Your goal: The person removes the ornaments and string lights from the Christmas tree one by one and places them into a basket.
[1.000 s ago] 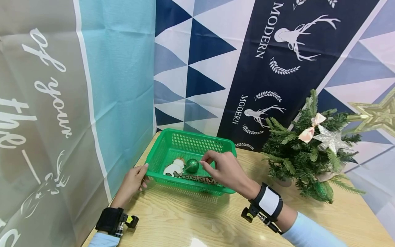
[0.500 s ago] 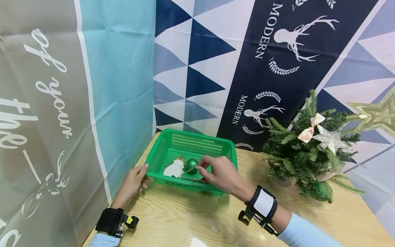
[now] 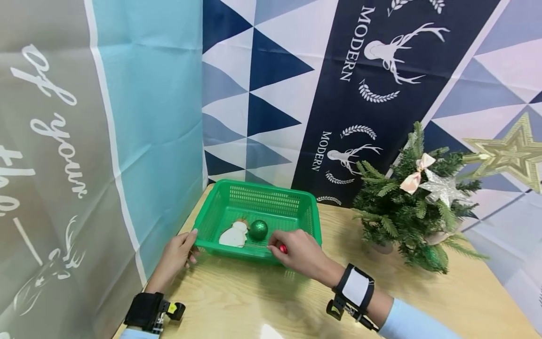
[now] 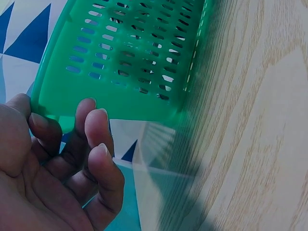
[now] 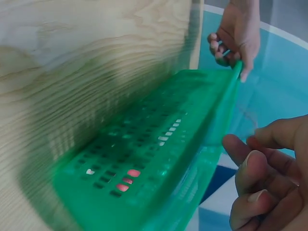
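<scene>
My right hand (image 3: 296, 252) covers most of a red item (image 3: 282, 248); the gold star (image 3: 510, 153) is cut off at the frame edge.

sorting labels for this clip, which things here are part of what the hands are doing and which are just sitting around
In hand:
- green plastic mesh basket, its corner gripped by the left hand
- small red object at the right hand
- glittery green ball ornament and white snowman ornament inside the basket

Lying about:
- small decorated Christmas tree
- gold star
- patterned backdrop cloths

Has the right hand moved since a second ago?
Yes. The right hand dropped from above the green ball to the basket's near rim.
</scene>
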`<state>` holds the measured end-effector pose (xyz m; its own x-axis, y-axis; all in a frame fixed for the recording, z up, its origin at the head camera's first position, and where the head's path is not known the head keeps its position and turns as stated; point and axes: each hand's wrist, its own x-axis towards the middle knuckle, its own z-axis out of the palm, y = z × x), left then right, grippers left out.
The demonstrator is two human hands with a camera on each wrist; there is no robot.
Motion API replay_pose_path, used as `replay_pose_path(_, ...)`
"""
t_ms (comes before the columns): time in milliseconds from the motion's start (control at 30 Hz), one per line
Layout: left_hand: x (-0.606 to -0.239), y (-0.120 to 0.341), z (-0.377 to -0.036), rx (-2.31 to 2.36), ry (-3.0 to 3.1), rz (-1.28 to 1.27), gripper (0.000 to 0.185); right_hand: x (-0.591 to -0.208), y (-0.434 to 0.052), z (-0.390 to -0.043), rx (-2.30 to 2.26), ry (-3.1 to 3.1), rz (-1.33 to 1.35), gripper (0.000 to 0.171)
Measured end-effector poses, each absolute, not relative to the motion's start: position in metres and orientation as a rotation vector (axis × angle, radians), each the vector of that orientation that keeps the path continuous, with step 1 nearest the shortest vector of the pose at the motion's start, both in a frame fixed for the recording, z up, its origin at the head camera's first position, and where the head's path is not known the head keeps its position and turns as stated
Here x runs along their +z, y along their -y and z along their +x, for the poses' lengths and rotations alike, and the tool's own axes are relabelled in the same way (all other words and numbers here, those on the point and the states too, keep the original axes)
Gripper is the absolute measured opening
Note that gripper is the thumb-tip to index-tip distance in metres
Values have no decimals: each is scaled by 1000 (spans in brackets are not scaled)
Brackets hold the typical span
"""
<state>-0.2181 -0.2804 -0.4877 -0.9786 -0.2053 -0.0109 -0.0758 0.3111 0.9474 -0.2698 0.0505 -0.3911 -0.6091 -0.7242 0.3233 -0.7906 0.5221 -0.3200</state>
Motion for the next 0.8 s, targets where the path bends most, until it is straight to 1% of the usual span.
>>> replay_pose_path(100,-489,281,-216,-1765,2474,257,54,-388,-69,-266,711,2636,1286,6)
replay_pose_path(200,-489,281,-216,-1769,2483,254,56,-375,-96,-258,758,2672,1226,3)
replay_pose_path(300,-489,281,-217,-1779,2491,258,57,-352,-132,-247,782,2671,1145,2)
replay_pose_path(433,-484,281,-217,-1777,2499,258,58,-306,-192,-232,750,2535,1033,13)
replay_pose_path(500,-483,281,-217,-1770,2505,251,59,-284,-225,-227,725,2481,936,18)
replay_pose_path(633,-482,282,-218,-1749,2528,245,60,-252,-286,-226,629,2546,579,9)
replay_pose_path(667,-481,282,-217,-1746,2533,247,60,-248,-298,-228,608,2576,484,12)
replay_pose_path(733,-481,282,-217,-1740,2545,266,61,-246,-319,-233,561,2630,311,26)
replay_pose_path(800,-481,281,-217,-1737,2567,288,61,-249,-335,-240,591,2654,186,37)
